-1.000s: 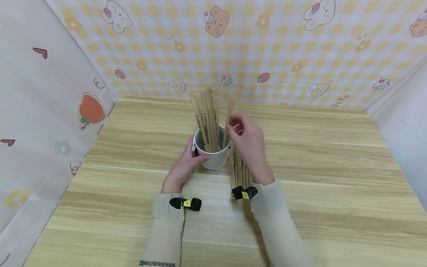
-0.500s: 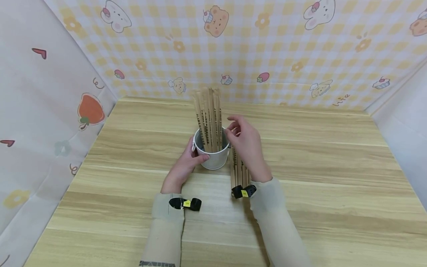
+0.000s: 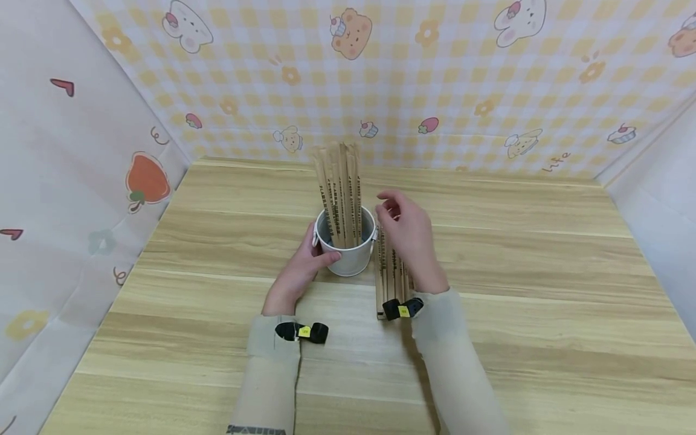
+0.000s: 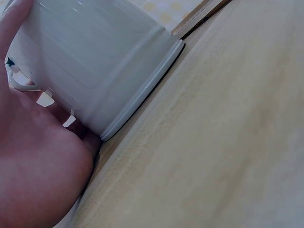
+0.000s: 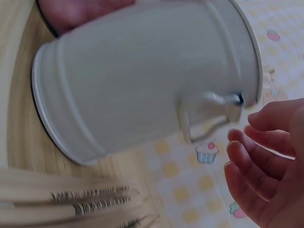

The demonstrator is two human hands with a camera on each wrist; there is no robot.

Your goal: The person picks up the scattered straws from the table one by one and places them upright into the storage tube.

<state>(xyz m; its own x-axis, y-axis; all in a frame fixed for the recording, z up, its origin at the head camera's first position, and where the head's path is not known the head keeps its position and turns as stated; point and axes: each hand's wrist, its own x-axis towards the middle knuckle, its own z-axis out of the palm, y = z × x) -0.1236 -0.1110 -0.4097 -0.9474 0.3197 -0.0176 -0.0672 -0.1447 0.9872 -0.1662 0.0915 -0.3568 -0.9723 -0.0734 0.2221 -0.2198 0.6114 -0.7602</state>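
A small white metal bucket [image 3: 349, 261] stands upright on the table, with several paper-wrapped straws [image 3: 344, 193] leaning inside it, their printed wrappers rising above the rim. My left hand [image 3: 296, 272] grips the bucket's left side, thumb across its front; the left wrist view shows the palm [image 4: 42, 161] against the bucket wall [image 4: 95, 57]. Just right of the bucket, my right hand [image 3: 410, 235] hovers with loosely bent fingers and nothing between them. Below it lies a row of more wrapped straws [image 3: 388, 278], partly hidden by that hand and wrist. The right wrist view shows the fingers [image 5: 256, 166] apart from the bucket's handle [image 5: 209, 116].
The wood-grain table [image 3: 516, 350] runs back to a checked cloth backdrop [image 3: 462, 78]. A pale printed cloth [image 3: 70, 181] closes off the left side, and a plain pale one [image 3: 658, 205] the right.
A wrapped straw pinched by my right hand went down into the bucket and was let go. The right hand then moved slightly right, off the rim. My left hand stayed put.
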